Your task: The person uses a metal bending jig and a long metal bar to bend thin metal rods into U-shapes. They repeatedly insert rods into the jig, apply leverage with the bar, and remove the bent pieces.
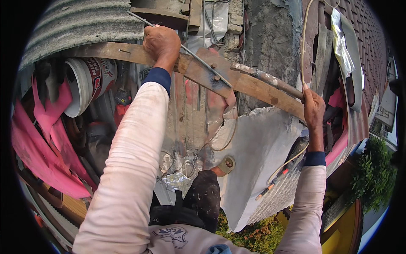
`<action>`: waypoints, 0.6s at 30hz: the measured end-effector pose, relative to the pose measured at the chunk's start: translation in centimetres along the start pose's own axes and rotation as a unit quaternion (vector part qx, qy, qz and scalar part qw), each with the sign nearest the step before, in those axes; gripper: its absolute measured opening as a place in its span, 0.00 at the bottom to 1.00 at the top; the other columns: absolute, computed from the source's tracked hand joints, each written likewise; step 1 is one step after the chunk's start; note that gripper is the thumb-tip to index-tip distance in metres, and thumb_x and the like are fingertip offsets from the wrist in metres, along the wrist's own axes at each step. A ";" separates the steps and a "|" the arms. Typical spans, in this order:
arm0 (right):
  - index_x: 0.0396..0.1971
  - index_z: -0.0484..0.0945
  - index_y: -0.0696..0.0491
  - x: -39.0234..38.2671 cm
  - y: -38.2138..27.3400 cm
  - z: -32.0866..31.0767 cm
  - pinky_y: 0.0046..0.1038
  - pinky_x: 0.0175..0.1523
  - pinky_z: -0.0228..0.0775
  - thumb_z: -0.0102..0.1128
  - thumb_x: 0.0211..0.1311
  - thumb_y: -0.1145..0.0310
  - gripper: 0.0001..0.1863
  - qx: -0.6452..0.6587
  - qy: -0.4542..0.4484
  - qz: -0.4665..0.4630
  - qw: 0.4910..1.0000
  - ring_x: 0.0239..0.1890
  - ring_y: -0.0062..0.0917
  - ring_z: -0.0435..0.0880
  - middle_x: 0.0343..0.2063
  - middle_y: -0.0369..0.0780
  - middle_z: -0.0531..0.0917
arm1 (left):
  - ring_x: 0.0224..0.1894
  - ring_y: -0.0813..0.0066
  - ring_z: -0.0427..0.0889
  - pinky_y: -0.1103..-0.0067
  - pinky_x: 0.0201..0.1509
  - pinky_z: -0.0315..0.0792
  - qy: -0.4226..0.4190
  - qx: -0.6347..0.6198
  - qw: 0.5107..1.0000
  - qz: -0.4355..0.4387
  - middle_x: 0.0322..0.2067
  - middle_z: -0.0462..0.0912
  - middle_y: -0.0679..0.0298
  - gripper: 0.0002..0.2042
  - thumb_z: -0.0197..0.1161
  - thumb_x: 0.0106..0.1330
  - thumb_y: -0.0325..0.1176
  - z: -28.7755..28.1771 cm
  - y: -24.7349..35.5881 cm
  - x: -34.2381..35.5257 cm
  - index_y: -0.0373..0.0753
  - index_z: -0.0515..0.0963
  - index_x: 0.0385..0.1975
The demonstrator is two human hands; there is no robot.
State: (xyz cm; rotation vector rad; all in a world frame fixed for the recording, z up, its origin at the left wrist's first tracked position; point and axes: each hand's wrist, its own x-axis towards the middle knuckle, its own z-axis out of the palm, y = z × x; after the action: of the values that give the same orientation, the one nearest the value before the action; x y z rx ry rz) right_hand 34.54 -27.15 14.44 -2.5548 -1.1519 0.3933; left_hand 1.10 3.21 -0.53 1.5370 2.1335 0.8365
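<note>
A long wooden beam [268, 94] crosses in front of me, joined midway by a bolted plate [207, 73]. My left hand [162, 45] is closed round a thin metal rod [195, 56], which slants across the beam and over the plate. My right hand [314, 108] is closed at the beam's right end. A thin beige cable [304, 51] runs into its fingers and seems to come out below the wrist. A round pole with flaking paint [270, 80] lies along the beam and ends at that hand; whether the fingers also grip it is hidden.
At left are corrugated roofing [80, 25], a white bucket [78, 86] on its side and pink sheeting [46, 139]. A grey wall slab [258, 148] stands below the beam, with an orange-and-black tool [265, 191] beside it. Roof tiles [366, 38] and treetops [372, 173] lie at right.
</note>
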 end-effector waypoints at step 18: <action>0.30 0.87 0.59 17.7 -2.9 5.0 0.46 0.39 0.76 0.58 0.73 0.53 0.23 -0.163 -0.050 -0.437 0.883 0.27 0.49 0.84 0.24 0.52 0.84 | 0.51 0.38 0.91 0.55 0.62 0.79 0.008 0.024 1.000 -0.007 0.44 0.90 0.34 0.20 0.52 0.82 0.39 0.5 -0.1 0.3 0.22 0.75 0.49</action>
State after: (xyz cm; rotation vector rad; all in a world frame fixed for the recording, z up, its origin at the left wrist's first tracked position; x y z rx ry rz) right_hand 42.05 -11.01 8.90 -1.9429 -2.3860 0.0997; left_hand 1.23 3.59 -0.94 1.5416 2.1876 0.8003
